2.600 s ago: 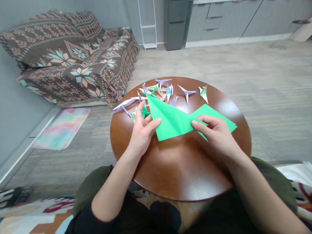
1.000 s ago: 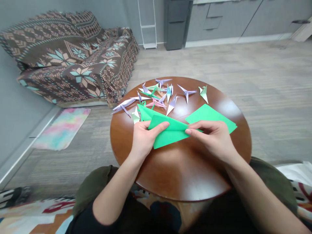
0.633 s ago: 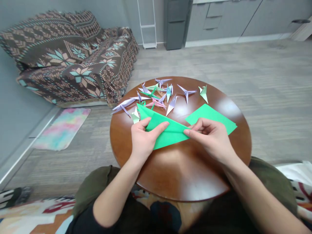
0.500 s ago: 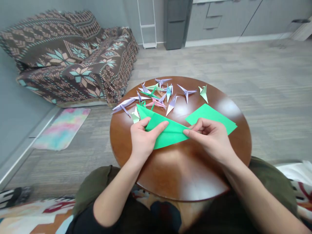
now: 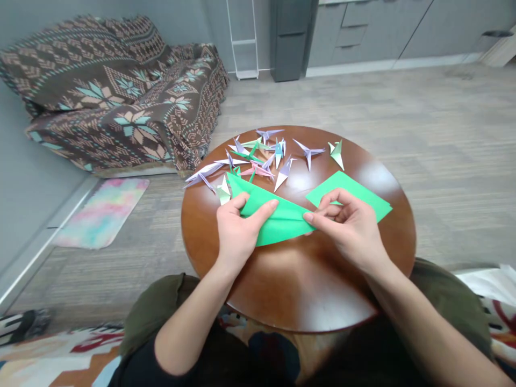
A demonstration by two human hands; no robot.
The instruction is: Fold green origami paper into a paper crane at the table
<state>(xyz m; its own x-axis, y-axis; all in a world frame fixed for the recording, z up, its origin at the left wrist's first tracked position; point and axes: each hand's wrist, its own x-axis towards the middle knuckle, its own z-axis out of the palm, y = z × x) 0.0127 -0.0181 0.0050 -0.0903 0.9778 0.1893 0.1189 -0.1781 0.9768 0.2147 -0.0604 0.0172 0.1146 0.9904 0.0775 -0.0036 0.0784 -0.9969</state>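
A partly folded sheet of green origami paper [image 5: 278,217] is held up over the round brown table [image 5: 290,285], with a crease running along its length. My left hand [image 5: 242,223] grips its left part, thumb on top and fingers behind. At the right corner my right hand [image 5: 349,226] pinches the paper between thumb and fingers, its index finger raised and bent. Flat green sheets [image 5: 363,196] lie on the table, partly behind my right hand. Just beyond my left hand stands a pale green paper crane [image 5: 223,191].
Several folded paper cranes in purple, green, pink and blue cluster at the table's far left, among them a pink crane [image 5: 258,171]. A purple crane [image 5: 308,152] and a light green crane [image 5: 337,154] sit farther right. A covered sofa [image 5: 133,102] stands beyond.
My right index finger has lifted and curved away from the paper. The thumb still presses at the right corner, and my left hand keeps nearly the same hold.
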